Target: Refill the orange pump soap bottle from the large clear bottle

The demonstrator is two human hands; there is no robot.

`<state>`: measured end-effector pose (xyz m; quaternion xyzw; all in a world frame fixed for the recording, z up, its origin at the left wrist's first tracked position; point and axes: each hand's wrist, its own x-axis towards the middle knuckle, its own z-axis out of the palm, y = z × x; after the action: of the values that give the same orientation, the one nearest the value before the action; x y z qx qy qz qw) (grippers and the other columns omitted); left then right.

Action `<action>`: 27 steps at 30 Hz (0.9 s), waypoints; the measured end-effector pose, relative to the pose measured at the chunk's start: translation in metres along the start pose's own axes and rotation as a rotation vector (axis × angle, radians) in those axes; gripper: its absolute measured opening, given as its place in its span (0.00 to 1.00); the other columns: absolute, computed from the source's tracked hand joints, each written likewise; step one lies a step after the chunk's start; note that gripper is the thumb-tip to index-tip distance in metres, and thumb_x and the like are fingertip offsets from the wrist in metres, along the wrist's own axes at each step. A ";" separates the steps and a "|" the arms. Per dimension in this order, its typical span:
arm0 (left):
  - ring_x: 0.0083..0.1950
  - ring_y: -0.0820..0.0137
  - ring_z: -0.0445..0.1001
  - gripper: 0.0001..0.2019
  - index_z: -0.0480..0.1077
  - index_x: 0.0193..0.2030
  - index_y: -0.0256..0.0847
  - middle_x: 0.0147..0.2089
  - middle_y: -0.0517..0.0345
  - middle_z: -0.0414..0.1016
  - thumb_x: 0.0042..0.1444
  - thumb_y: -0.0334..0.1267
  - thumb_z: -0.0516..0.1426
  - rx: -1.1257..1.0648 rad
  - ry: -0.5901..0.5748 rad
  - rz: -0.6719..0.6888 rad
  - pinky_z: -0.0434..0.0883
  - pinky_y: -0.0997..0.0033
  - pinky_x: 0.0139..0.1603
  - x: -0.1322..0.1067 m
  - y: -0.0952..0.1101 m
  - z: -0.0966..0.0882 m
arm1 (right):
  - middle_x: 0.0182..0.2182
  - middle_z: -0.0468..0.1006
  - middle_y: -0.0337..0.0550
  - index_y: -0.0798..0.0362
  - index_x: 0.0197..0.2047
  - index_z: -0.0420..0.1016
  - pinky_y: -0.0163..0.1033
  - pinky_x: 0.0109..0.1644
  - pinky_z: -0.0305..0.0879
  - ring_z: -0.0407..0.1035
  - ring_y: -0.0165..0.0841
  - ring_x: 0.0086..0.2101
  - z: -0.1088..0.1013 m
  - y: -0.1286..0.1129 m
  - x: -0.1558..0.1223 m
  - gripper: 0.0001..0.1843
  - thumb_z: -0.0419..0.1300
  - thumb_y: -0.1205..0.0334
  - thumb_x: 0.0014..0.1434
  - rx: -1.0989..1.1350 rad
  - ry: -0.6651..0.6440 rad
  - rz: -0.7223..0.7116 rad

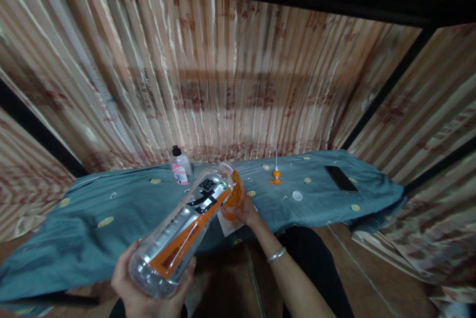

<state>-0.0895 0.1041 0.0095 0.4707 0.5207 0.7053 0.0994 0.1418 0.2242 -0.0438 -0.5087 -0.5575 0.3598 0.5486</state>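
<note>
My left hand (143, 293) grips the base of a large clear plastic bottle (186, 226) with an orange and black label, tilted so its neck points away towards the table. My right hand (241, 206) is closed round an orange object (234, 194) at the bottle's mouth; I cannot tell whether it is a funnel or a cap. A silver bracelet sits on my right wrist. Under my right hand lies a white sheet of paper (228, 226).
A blue-grey cloth (111, 214) with yellow dots covers the table. On it stand a small pink-labelled bottle with a black cap (179, 165), a small orange nozzle piece (275, 175), a white cap (297, 195) and a dark phone (341, 178). Striped curtains hang behind.
</note>
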 end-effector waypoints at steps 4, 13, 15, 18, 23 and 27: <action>0.45 0.61 0.79 0.54 0.66 0.62 0.44 0.55 0.51 0.76 0.26 0.53 0.80 -0.010 0.014 -0.016 0.80 0.62 0.40 0.000 -0.002 -0.001 | 0.57 0.86 0.46 0.42 0.69 0.66 0.58 0.65 0.80 0.84 0.48 0.56 0.000 0.001 0.000 0.48 0.76 0.58 0.46 0.006 -0.008 -0.004; 0.45 0.63 0.79 0.50 0.68 0.62 0.48 0.56 0.56 0.76 0.29 0.43 0.80 -0.057 0.002 0.027 0.81 0.67 0.36 0.001 0.007 0.002 | 0.58 0.86 0.47 0.43 0.67 0.65 0.58 0.64 0.81 0.84 0.48 0.55 0.000 -0.007 -0.002 0.47 0.76 0.57 0.45 0.071 -0.017 0.026; 0.46 0.63 0.79 0.51 0.67 0.63 0.48 0.56 0.56 0.76 0.28 0.42 0.80 -0.076 -0.005 0.041 0.80 0.69 0.35 0.001 0.004 0.001 | 0.57 0.87 0.45 0.43 0.66 0.66 0.57 0.64 0.81 0.85 0.47 0.54 0.000 -0.005 -0.001 0.46 0.75 0.58 0.45 0.073 -0.018 0.026; 0.47 0.64 0.79 0.53 0.67 0.64 0.45 0.57 0.53 0.76 0.28 0.43 0.81 -0.063 -0.014 0.052 0.80 0.70 0.39 0.000 -0.001 -0.002 | 0.55 0.87 0.42 0.42 0.66 0.67 0.57 0.63 0.82 0.85 0.46 0.53 0.000 -0.002 0.000 0.48 0.76 0.60 0.42 0.066 -0.011 0.019; 0.46 0.63 0.80 0.53 0.67 0.65 0.45 0.56 0.53 0.76 0.29 0.47 0.81 -0.028 -0.004 0.065 0.81 0.67 0.38 0.000 -0.002 -0.002 | 0.56 0.87 0.43 0.41 0.66 0.68 0.57 0.63 0.82 0.85 0.46 0.53 0.000 -0.005 0.000 0.45 0.77 0.58 0.45 0.025 -0.003 0.003; 0.47 0.63 0.80 0.53 0.66 0.64 0.44 0.56 0.54 0.75 0.29 0.48 0.81 -0.021 -0.016 0.052 0.81 0.68 0.41 0.001 -0.001 -0.003 | 0.56 0.87 0.45 0.43 0.67 0.67 0.60 0.65 0.81 0.85 0.48 0.54 0.000 -0.005 -0.001 0.47 0.77 0.56 0.46 0.030 0.000 0.011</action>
<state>-0.0923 0.1033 0.0097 0.4889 0.5000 0.7092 0.0900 0.1409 0.2221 -0.0387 -0.5034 -0.5494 0.3711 0.5541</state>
